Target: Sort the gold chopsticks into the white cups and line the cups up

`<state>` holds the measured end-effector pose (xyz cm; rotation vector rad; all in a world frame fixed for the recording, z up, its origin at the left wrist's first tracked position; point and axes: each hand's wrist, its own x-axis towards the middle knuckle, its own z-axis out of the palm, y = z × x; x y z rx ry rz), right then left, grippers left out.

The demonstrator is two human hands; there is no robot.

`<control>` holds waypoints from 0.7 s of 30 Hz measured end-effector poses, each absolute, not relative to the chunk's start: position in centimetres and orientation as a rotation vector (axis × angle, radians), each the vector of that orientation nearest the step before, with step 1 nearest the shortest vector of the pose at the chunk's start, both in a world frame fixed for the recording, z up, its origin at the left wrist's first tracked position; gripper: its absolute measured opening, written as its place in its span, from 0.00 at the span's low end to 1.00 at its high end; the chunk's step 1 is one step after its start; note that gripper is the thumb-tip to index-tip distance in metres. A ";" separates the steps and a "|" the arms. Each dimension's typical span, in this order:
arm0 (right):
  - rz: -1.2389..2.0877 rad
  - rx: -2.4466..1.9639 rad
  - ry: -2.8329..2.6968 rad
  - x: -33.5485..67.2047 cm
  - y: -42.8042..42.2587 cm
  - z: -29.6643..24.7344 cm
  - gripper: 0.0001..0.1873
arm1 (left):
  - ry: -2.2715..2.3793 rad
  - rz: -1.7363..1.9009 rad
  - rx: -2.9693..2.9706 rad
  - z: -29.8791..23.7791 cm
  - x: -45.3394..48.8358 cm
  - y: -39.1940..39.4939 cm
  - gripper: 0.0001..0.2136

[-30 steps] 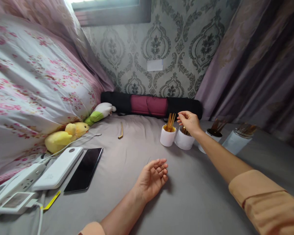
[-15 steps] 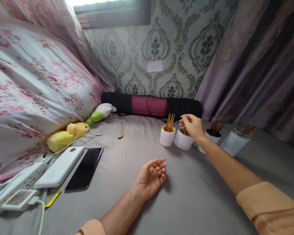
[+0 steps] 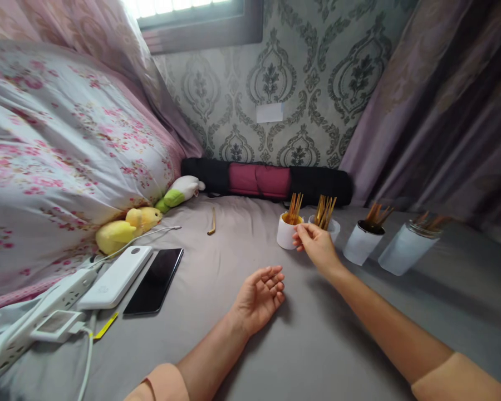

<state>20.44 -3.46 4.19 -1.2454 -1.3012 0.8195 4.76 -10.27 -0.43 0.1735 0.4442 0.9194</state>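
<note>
My left hand (image 3: 261, 301) rests palm up on the grey sheet (image 3: 250, 239), open, its fingers loosely curled and nothing in them. My right hand (image 3: 316, 245) is in front of two white-wrapped cups, thumb and fingertips together, with no stick showing between them. Its fingertips overlap the lower right of the nearer white cup (image 3: 286, 236), which holds upright amber sticks (image 3: 294, 208). Behind the knuckles, a second cup (image 3: 336, 228) holds golden-brown sticks (image 3: 325, 210); my hand partly hides this cup.
To the right stand a dark-rimmed wrapped cup (image 3: 362, 245) and a wrapped glass jar (image 3: 404, 253), both with brown sticks. A bent gold straw (image 3: 212, 223) lies alone. On the left are a phone (image 3: 154, 281), power bank (image 3: 116, 278), power strip (image 3: 37, 317) and plush toys (image 3: 129, 228).
My right hand has come down and left from above the second cup, uncovering its sticks. My left hand keeps its pose on the sheet. The view has shifted slightly.
</note>
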 end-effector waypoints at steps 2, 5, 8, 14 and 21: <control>0.866 -1.273 -1.308 19.7 -3.9 3.1 0.17 | 0.437 0.939 0.176 -0.5 4.7 -10.2 0.12; 0.899 -1.274 -1.340 19.1 -4.4 1.5 0.19 | 0.441 0.969 0.180 -0.5 4.6 -10.1 0.12; 0.895 -1.289 -1.361 18.9 -4.4 0.2 0.20 | 0.438 0.994 0.186 -0.5 4.4 -9.9 0.12; 0.858 -1.327 -1.387 19.1 -4.5 -1.5 0.21 | 0.450 1.035 0.215 -0.5 4.3 -9.9 0.12; 0.802 -1.362 -1.468 19.0 -4.9 -2.4 0.19 | 0.667 1.042 0.275 0.2 4.3 -9.1 0.08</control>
